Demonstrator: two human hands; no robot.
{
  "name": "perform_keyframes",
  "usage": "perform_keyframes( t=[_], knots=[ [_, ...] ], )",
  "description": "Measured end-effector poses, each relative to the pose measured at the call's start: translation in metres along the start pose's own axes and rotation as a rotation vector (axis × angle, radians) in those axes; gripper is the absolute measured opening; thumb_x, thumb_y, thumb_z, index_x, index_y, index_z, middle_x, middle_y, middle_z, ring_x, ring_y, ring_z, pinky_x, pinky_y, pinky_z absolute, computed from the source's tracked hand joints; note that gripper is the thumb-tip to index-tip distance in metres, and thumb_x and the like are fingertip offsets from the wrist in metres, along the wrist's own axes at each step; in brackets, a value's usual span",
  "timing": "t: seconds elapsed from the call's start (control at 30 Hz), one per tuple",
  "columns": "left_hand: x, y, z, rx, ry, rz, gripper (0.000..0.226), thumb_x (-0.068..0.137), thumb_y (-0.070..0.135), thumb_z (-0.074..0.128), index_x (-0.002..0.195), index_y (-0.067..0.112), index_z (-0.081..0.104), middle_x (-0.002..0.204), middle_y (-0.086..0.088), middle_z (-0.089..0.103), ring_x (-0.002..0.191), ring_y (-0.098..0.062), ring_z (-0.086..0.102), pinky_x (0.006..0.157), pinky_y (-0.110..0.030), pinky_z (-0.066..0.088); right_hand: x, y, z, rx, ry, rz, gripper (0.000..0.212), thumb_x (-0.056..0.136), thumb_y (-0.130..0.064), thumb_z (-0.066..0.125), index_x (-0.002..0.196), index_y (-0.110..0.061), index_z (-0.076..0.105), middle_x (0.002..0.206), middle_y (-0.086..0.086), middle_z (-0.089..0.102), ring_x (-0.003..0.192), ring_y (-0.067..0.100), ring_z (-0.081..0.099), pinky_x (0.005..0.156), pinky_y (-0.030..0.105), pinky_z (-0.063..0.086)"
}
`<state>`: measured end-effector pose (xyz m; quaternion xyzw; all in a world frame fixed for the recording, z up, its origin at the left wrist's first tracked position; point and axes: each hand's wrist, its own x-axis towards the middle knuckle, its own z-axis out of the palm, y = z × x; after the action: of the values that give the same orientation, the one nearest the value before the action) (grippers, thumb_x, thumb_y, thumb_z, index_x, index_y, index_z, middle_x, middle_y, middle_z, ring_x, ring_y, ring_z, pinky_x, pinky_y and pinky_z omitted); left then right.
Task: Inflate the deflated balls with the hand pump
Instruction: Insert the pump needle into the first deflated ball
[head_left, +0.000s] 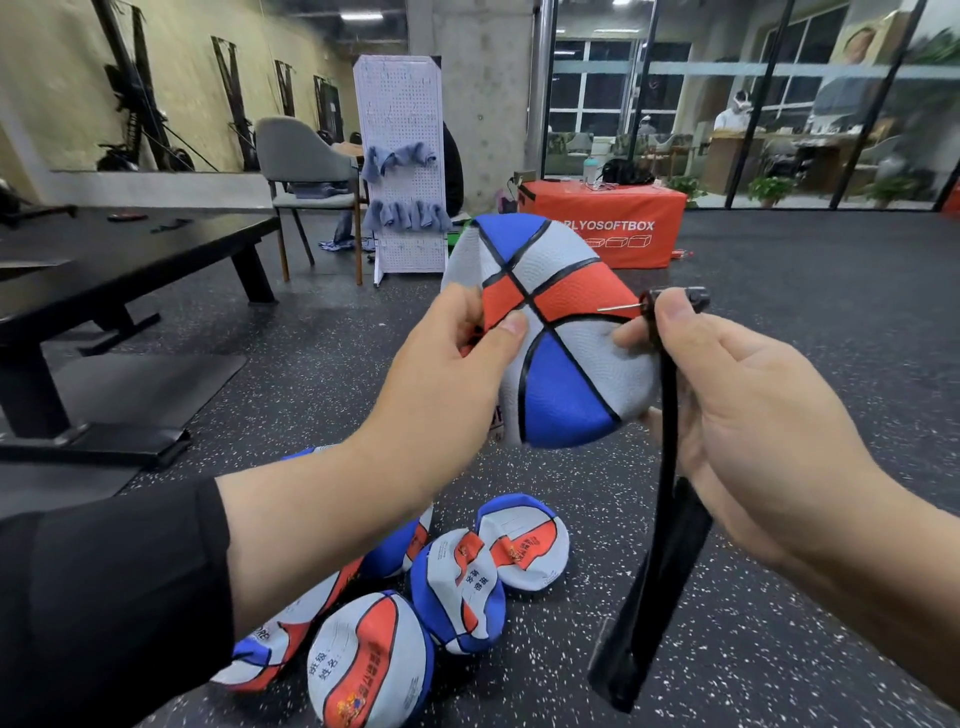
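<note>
Five flattened pebbled-rubber balls (457, 587) in red, white and blue lie crumpled on the speckled floor (779, 597) below our hands. Our left hand (457, 364) pinches a caved-in ball (556, 338) of the same make, thumb over its rim. Our right hand (727, 395) curls round the black hand pump's hose (667, 467), its metal needle (618, 308) just at the skin.

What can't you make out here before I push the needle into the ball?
Head view only:
- Valve hole on the held ball: not visible on the facing side.
- Pump body: blurred, partly behind the right hand.
- Balls on the floor: some hidden by the left forearm.
</note>
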<state>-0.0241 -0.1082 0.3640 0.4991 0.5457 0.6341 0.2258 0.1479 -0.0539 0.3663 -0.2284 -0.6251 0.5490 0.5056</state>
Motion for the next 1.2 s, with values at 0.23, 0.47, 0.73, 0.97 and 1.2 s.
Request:
perform_keyframes(
  t=[0.23,0.47,0.73,0.97,1.2],
  knots=[
    [0.01,0.009,-0.005,-0.258,-0.128,-0.405,0.094,0.068,0.094,0.054,0.132,0.025,0.065,0.122,0.003,0.072,0.119,-0.021,0.063,0.106,-0.054,0.039,-0.007,-0.003,-0.008,-0.632,-0.048,-0.337,0.018,0.098,-0.033,0.06,0.089,-0.023,0.072,0.092,-0.018,0.065,0.091,-0.002,0.061,0.08,0.007,0.039],
    [0.007,0.002,-0.008,-0.269,-0.026,-0.414,0.041,0.091,0.036,0.075,0.12,0.009,0.066,0.109,-0.01,0.077,0.109,-0.033,0.072,0.096,-0.057,0.056,-0.016,0.014,-0.011,-0.647,-0.171,-0.251,0.018,0.099,-0.043,0.059,0.085,-0.034,0.067,0.099,-0.015,0.067,0.093,0.002,0.06,0.078,0.005,0.038],
    [-0.01,-0.01,-0.007,0.229,-0.16,0.006,0.034,0.08,0.031,0.085,0.102,0.032,0.058,0.094,0.009,0.071,0.089,-0.014,0.067,0.083,-0.04,0.057,0.001,-0.008,-0.005,-0.066,-0.05,-0.067,0.032,0.081,-0.055,0.056,0.074,-0.026,0.067,0.118,0.0,0.072,0.117,0.012,0.065,0.107,0.046,0.045],
    [-0.024,-0.013,0.002,0.4,-0.183,0.139,0.037,0.086,0.023,0.08,0.092,0.046,0.052,0.091,0.019,0.063,0.08,-0.002,0.056,0.066,-0.011,0.04,-0.003,-0.014,-0.004,0.185,-0.071,0.062,0.031,0.088,-0.038,0.052,0.082,-0.008,0.058,0.12,0.017,0.07,0.119,0.026,0.065,0.102,0.055,0.05],
    [-0.02,-0.018,0.002,0.461,-0.196,0.22,0.057,0.088,0.009,0.074,0.094,0.062,0.055,0.089,0.037,0.063,0.083,0.008,0.06,0.071,-0.008,0.039,0.0,-0.013,-0.013,0.228,-0.053,0.081,0.03,0.091,-0.038,0.052,0.082,-0.01,0.057,0.126,0.017,0.067,0.123,0.028,0.062,0.101,0.054,0.051]
  ],
)
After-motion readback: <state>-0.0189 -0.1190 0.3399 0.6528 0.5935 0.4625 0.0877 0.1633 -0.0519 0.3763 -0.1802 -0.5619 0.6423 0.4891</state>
